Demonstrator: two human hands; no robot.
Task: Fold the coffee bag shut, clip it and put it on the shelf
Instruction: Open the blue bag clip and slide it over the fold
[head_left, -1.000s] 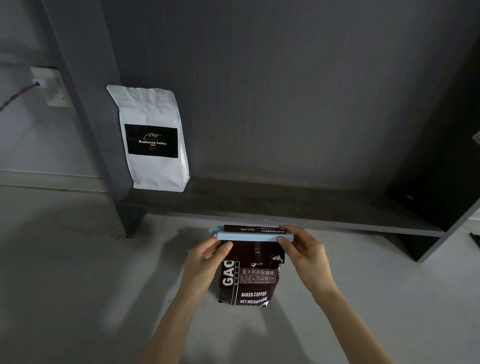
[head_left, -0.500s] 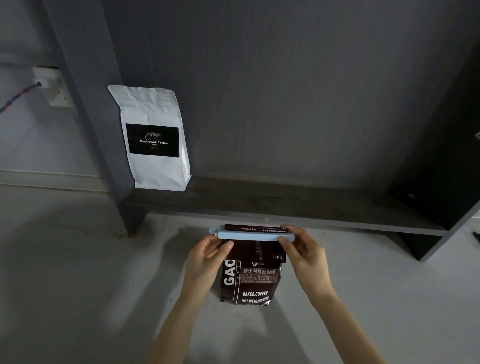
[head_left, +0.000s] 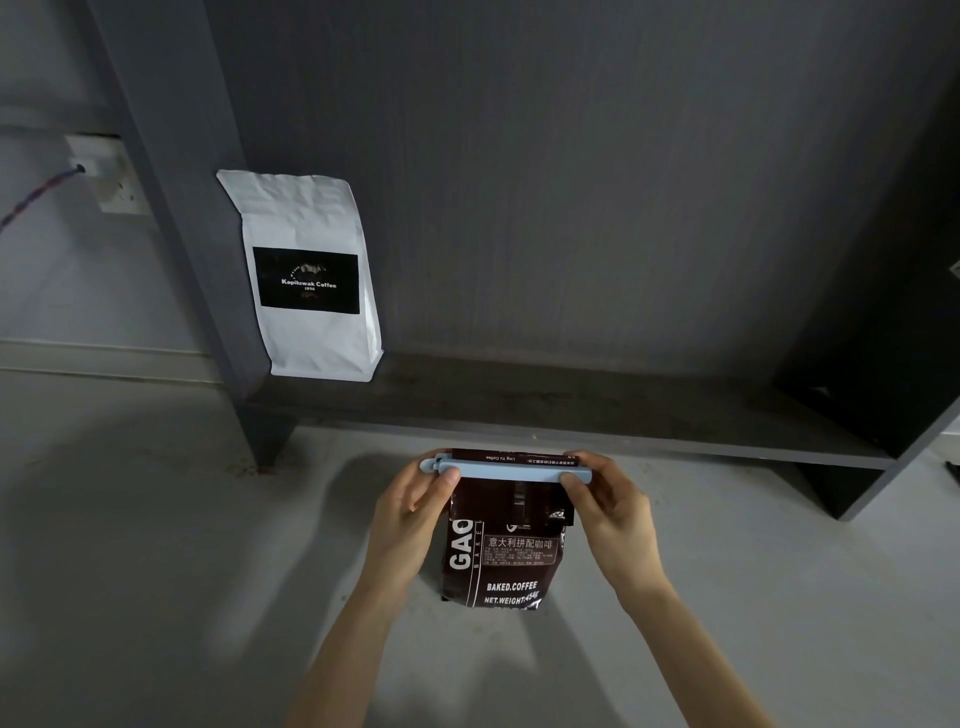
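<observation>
A dark brown coffee bag (head_left: 506, 558) with white lettering stands on the grey floor in front of the shelf. A long pale blue clip (head_left: 511, 472) lies across its folded top. My left hand (head_left: 410, 514) pinches the clip's left end, thumb on the front. My right hand (head_left: 610, 506) pinches the right end the same way. The dark shelf board (head_left: 597, 410) runs just beyond the bag, low above the floor.
A white coffee bag (head_left: 309, 275) with a black label stands at the shelf's left end against the upright panel (head_left: 176, 208). A wall socket (head_left: 111, 176) with a cable sits left of it. A dark side panel (head_left: 883, 364) closes the shelf on the right.
The bag and both hands hold almost the same pose; the view has shifted slightly and the hands sit a touch higher on the clip.
</observation>
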